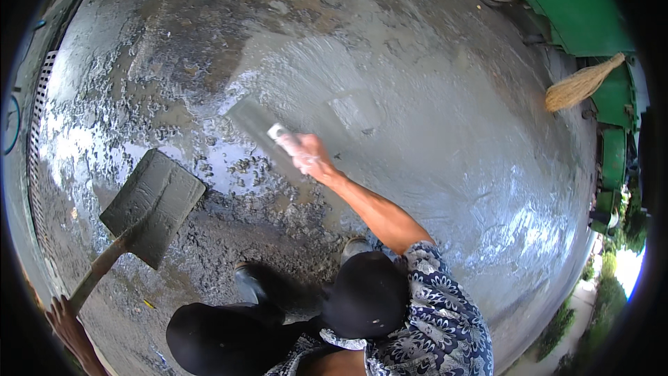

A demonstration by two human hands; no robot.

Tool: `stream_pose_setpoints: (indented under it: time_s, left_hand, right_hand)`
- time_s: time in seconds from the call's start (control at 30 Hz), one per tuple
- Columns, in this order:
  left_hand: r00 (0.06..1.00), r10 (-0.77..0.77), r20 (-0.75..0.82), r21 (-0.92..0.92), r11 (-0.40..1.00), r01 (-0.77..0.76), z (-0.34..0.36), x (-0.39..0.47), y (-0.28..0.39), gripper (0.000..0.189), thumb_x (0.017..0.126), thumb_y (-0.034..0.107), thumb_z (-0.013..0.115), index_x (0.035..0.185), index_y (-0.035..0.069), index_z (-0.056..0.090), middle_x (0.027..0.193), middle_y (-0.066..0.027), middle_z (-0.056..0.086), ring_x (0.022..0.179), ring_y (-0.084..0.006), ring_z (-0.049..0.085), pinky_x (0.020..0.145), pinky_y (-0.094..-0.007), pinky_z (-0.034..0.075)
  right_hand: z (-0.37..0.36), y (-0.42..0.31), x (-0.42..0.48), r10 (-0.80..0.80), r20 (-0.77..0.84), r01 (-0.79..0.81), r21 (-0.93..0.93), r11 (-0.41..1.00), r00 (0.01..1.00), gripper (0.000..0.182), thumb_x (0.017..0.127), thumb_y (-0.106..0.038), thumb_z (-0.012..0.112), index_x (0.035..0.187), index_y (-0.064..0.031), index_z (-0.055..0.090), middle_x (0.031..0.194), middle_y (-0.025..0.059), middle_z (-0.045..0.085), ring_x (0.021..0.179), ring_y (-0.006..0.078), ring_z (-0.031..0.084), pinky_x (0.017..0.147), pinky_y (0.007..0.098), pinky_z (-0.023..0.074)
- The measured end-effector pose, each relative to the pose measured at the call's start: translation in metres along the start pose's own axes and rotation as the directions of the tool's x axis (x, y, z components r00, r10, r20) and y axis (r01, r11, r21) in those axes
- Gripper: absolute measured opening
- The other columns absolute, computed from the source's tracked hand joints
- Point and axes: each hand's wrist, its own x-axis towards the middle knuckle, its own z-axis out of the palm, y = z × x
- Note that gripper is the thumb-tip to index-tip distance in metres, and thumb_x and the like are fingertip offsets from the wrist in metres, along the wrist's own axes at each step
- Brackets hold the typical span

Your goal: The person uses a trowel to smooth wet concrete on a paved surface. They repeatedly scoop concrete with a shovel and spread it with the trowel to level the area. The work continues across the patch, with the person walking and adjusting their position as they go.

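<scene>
My right hand (311, 156) grips the pale handle of a long rectangular finishing trowel (250, 117). Its blade lies flat against wet grey cement (417, 130) and looks blurred. Beneath and beside the blade, smooth cement meets a rougher, pebbly stretch with pooled water (235, 162). My left hand is out of view. To the left, a cement-coated square shovel (156, 203) rests with its blade on the ground. Another person's hand (65, 321) is on the shovel's handle at the lower left.
My rubber boots (248, 284) stand on rough, wet ground below the trowel. A slotted drain grate (39, 130) runs along the left side. At right, a straw broom (582, 86) leans by green metal bins or carts (574, 5). A small yellow piece (149, 304) lies near the shovel.
</scene>
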Motion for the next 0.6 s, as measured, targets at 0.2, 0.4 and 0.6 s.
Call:
stream_pose_setpoints:
  time_s: [0.2, 0.4, 0.6]
  left_hand:
    - [0.995, 0.010, -0.095, 0.010, 1.000, -0.009, 0.029, 0.005, -0.012, 0.042, 0.091, -0.001, 0.045, 0.132, -0.002, 0.057, 0.133, -0.0248, 0.059, 0.128, -0.0361, 0.054, 0.116, -0.0502, 0.035]
    - [0.990, 0.071, -0.124, -0.004, 0.997, -0.072, 0.007, 0.000, -0.004, 0.044, 0.087, -0.003, 0.051, 0.130, -0.001, 0.057, 0.132, -0.0253, 0.059, 0.126, -0.0355, 0.055, 0.115, -0.0512, 0.035]
    - [0.988, 0.026, -0.155, 0.009, 1.000, -0.025, 0.013, -0.005, 0.001, 0.042, 0.088, -0.003, 0.050, 0.129, -0.001, 0.058, 0.131, -0.0240, 0.059, 0.124, -0.0341, 0.055, 0.112, -0.0512, 0.036]
  right_hand:
    - [-0.168, 0.046, -0.080, 0.041, -0.660, 0.020, 0.085, 0.996, 0.750, 0.058, 0.093, -0.058, 0.063, 0.069, -0.0055, 0.059, 0.049, 0.0008, 0.050, 0.037, 0.0112, 0.048, 0.033, 0.0279, 0.0355]
    - [-0.214, 0.067, -0.086, 0.046, -0.700, -0.037, 0.029, 0.999, 0.713, 0.061, 0.094, -0.061, 0.058, 0.072, -0.0043, 0.059, 0.050, 0.0038, 0.050, 0.038, 0.0128, 0.048, 0.034, 0.0305, 0.0354]
    - [-0.083, 0.084, -0.075, 0.101, -0.450, -0.057, 0.112, 0.992, 0.887, 0.054, 0.095, -0.057, 0.060, 0.084, -0.0042, 0.064, 0.053, 0.0004, 0.050, 0.040, 0.0104, 0.048, 0.034, 0.0280, 0.0354]
